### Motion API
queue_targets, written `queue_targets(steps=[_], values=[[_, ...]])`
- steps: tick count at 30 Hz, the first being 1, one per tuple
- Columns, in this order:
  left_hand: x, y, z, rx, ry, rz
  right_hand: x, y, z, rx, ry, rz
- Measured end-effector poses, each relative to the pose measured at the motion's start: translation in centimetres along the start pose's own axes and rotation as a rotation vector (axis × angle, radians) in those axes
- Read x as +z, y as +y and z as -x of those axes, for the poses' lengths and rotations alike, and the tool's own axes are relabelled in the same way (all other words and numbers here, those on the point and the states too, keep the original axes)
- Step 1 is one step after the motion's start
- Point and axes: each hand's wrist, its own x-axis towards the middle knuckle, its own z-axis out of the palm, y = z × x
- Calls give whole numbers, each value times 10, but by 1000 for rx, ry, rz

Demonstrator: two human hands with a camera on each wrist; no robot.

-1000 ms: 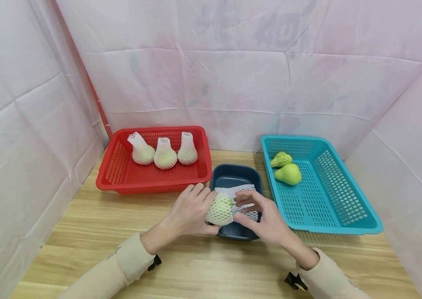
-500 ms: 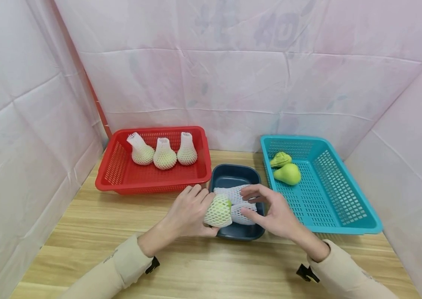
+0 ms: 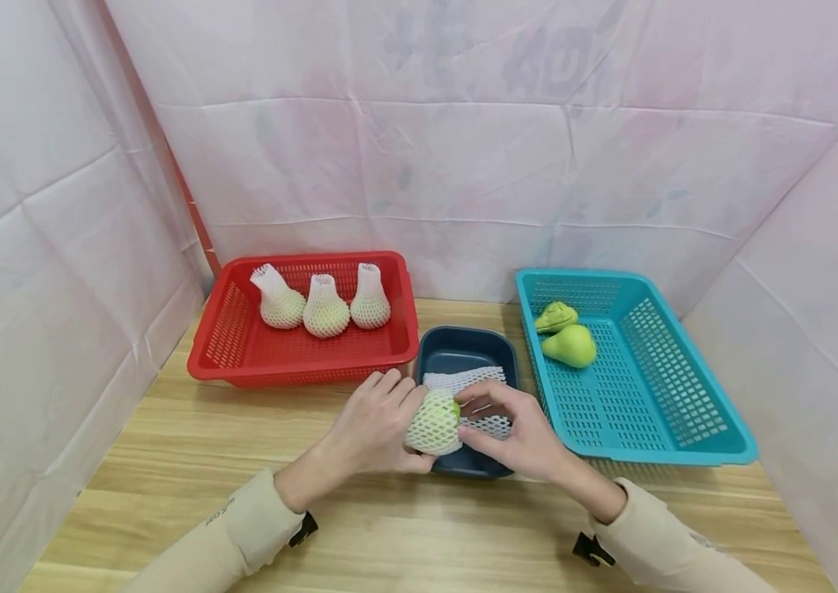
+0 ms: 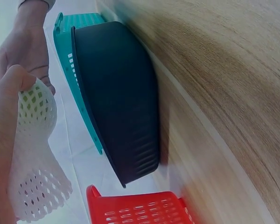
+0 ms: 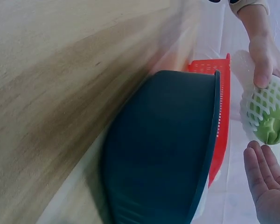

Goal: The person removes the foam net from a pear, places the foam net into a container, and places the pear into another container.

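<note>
My left hand (image 3: 377, 422) grips a green pear (image 5: 274, 128) inside a white foam net sleeve (image 3: 433, 424), above a dark blue basin (image 3: 466, 333). Past the left hand, the sleeve's loose end (image 4: 39, 186) hangs out in the left wrist view. The pear's green end pokes out of the net toward my right hand (image 3: 518, 435). That hand's fingers are extended and lightly bent, close beside the bare end. The right wrist view shows the fingertips next to the pear; whether they touch it is hard to tell. More white foam nets (image 3: 456, 379) lie in the basin.
To the left, a red basket (image 3: 292, 362) holds 3 net-wrapped pears (image 3: 326, 309). A turquoise basket (image 3: 656, 428) at the right holds a smooth green pear (image 3: 571, 346) and a lumpy green fruit (image 3: 556, 317). Fabric walls enclose the wooden table (image 3: 419, 535).
My right hand drew back to the right half a second ago and has returned to the pear's bare end. The left hand keeps its hold almost in place.
</note>
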Motion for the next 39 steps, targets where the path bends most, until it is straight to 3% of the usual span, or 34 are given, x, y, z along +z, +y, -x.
queue_targets(steps=[20, 39], values=[[0, 3, -1, 13, -30, -7, 7, -4, -6, 54, -35, 8], [-2, 4, 0, 15, -38, -3, 8, -9, -6, 30, 25, 93]])
